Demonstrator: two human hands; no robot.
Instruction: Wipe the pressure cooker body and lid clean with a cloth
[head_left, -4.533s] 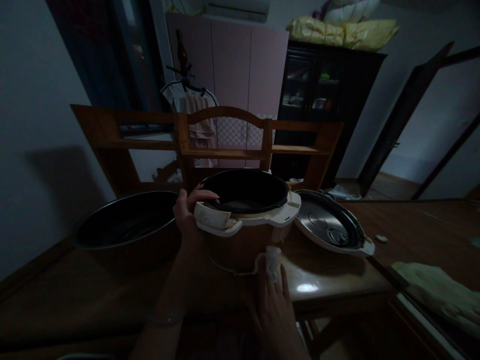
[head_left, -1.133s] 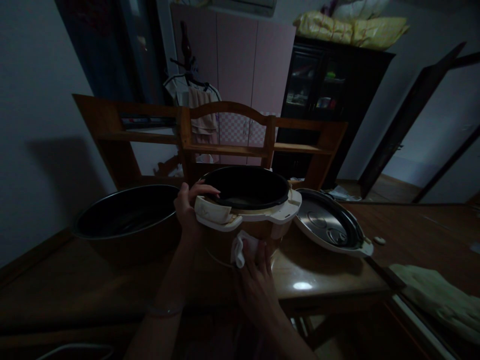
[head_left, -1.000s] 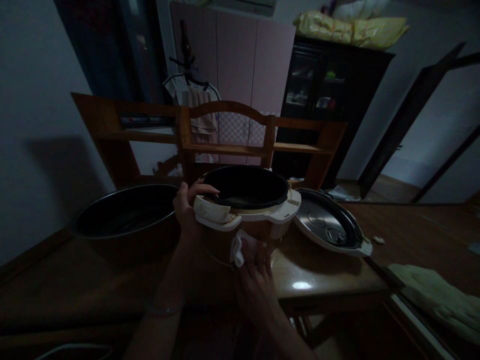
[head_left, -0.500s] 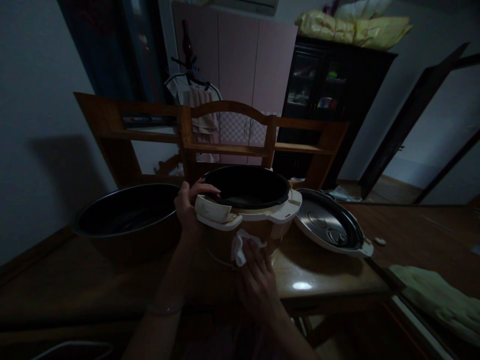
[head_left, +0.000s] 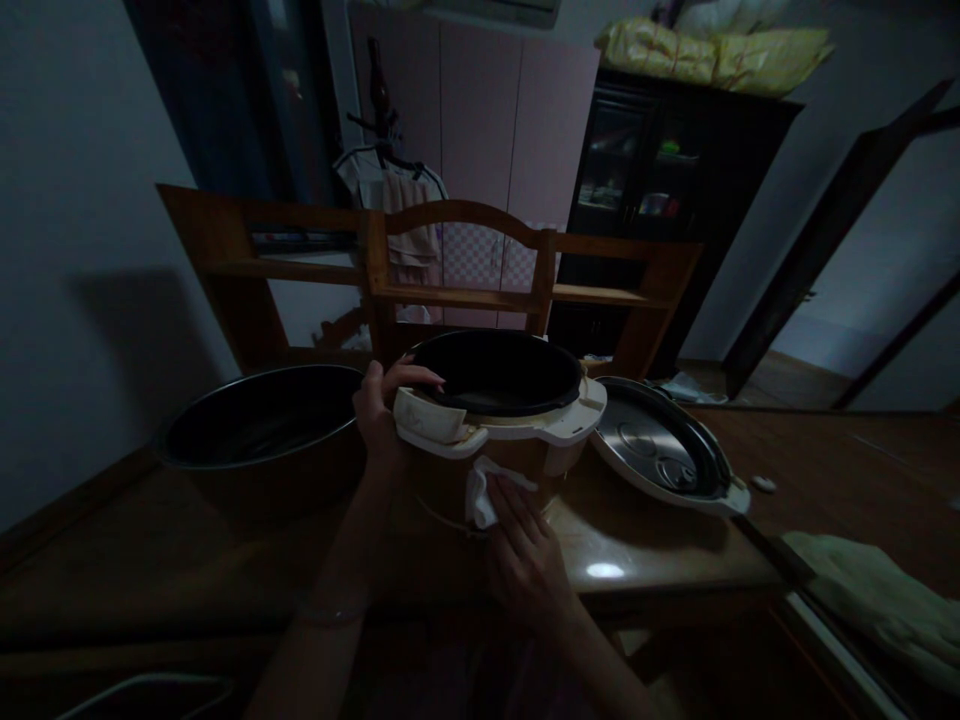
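A white-rimmed electric pressure cooker (head_left: 577,418) stands upright on the table, its dark round opening facing up. My left hand (head_left: 382,410) grips its left rim beside the side handle, fingers hooked over the edge and thumb outside. Low on the cooker's front, my right hand (head_left: 525,545) presses a crumpled white cloth or tissue (head_left: 480,490) against the outer wall. Its fingers lie together over the cloth. The cooker's lid (head_left: 652,445) rests upside down to the right, showing a shiny metal inner plate. On the left is a wide dark inner pot (head_left: 262,460).
The wooden table (head_left: 637,545) has a raised wooden shelf (head_left: 457,297) along its back edge. A small white object (head_left: 763,483) lies beyond the lid on the right. Pale fabric (head_left: 870,595) is at the lower right. The room is dim.
My right hand and the cloth have shifted slightly right along the cooker's front. My left hand keeps its hold on the rim, and the whole view has moved a little.
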